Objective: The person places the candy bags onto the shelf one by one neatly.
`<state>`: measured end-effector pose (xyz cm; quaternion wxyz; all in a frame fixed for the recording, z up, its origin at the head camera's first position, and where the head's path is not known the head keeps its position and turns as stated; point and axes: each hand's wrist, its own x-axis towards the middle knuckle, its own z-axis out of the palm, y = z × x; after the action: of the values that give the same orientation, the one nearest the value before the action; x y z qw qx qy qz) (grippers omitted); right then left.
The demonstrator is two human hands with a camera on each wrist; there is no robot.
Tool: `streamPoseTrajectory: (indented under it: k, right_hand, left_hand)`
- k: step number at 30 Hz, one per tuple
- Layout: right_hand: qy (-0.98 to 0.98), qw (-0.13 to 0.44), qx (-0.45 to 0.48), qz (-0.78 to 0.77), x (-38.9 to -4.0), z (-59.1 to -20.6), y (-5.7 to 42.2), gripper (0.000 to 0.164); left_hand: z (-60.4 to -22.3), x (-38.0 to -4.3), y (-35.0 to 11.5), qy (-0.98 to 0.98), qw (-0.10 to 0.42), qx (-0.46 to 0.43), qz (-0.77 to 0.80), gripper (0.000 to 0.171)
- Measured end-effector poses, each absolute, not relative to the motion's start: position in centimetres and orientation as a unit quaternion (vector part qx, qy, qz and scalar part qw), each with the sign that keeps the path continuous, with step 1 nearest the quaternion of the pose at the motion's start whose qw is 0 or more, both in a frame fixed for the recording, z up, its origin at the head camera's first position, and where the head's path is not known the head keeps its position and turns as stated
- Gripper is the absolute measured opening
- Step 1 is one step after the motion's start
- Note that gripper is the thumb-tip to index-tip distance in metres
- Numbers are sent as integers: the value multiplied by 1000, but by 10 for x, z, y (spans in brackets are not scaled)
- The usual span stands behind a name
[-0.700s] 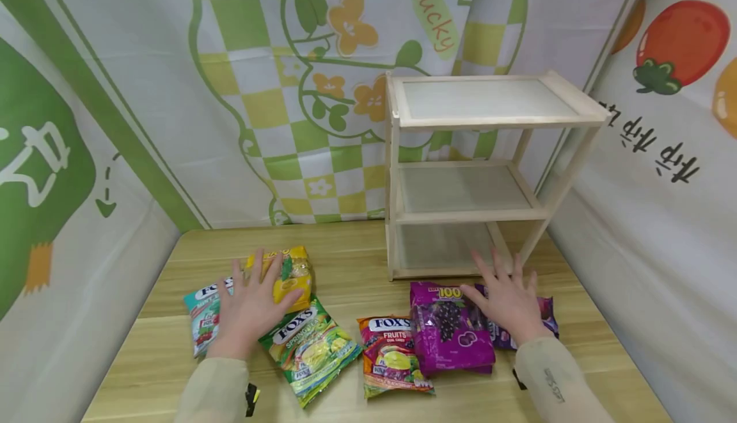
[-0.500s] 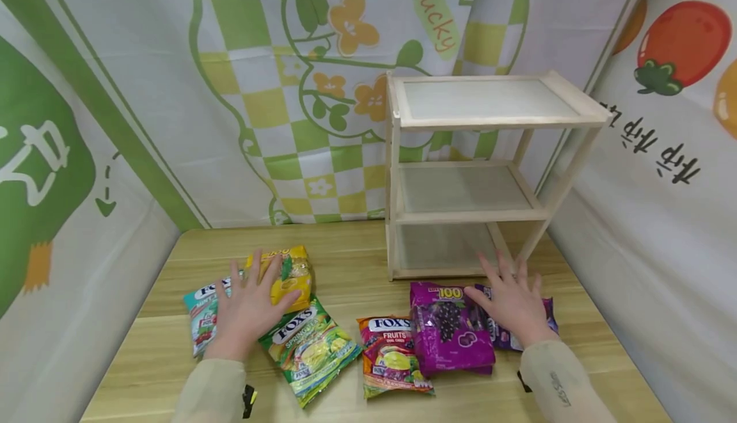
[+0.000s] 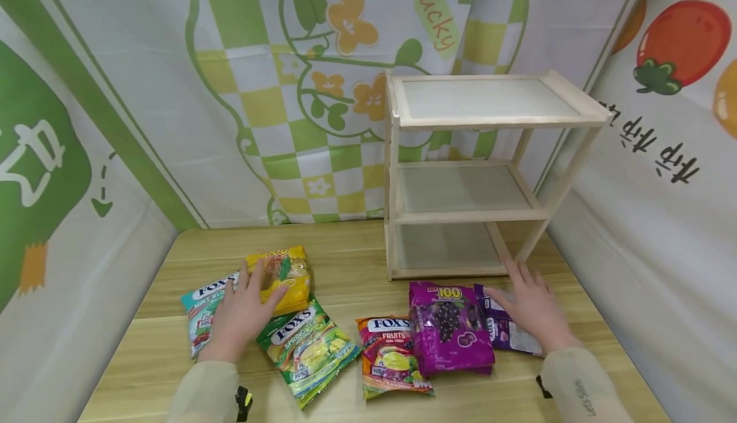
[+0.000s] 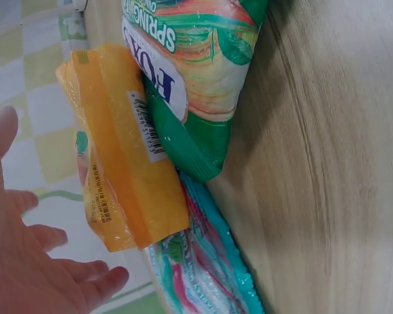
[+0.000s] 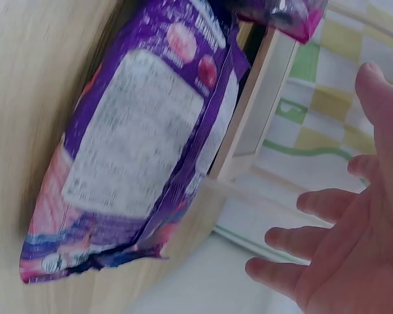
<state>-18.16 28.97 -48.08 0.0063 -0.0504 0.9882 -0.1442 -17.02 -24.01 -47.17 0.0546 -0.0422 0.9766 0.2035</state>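
My left hand [image 3: 242, 318] hovers, fingers spread, over the teal candy bag [image 3: 201, 320] and near the yellow candy bag [image 3: 292, 276]; the left wrist view shows a gap between palm and bags. A green candy bag [image 3: 311, 351] lies to its right. My right hand [image 3: 532, 311] is above a dark purple candy bag [image 3: 515, 340], apart from it in the right wrist view, with nothing in its fingers. Beside that lies a bright purple grape candy bag [image 3: 451, 333], then an orange-red fruit candy bag [image 3: 394, 362].
Behind the bags on the right stands a pale wooden three-tier shelf [image 3: 469, 218]. The wooden table [image 3: 345, 250] is bordered by printed cloth [image 3: 242, 122] at the back and both sides.
Moving right, my right hand has uncovered more of the dark purple bag. My left hand has shifted slightly left. The bags and shelf stay in place.
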Motion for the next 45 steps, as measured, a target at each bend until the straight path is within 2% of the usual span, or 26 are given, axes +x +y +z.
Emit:
streamPoseTrajectory:
  k: [5, 12, 23, 32, 35, 42, 45]
  right_hand:
    - [984, 20, -40, -173, -181, -473, 302, 93]
    - [978, 68, 0, -199, -189, -454, 325, 99]
    - [960, 19, -16, -278, -213, -429, 353, 88]
    - [907, 32, -16, -419, -230, -397, 356, 84]
    - [899, 32, -19, -436, -234, -387, 354, 83]
    - [917, -14, -8, -398, -242, -373, 349, 74]
    - [921, -19, 1, -390, -245, -370, 347, 72]
  left_hand:
    - [-471, -172, -242, 968, 80, -70, 230, 104]
    - [-477, -177, -250, 948, 82, -108, 288, 99]
    - [-488, -182, -260, 925, 104, -159, 329, 94]
    - [-483, -185, -263, 920, 115, -169, 333, 94]
    - [-480, -187, -264, 914, 119, -176, 346, 95]
    - [-481, -190, -268, 904, 116, -192, 364, 87]
    - [-482, -191, -270, 893, 122, -205, 382, 90]
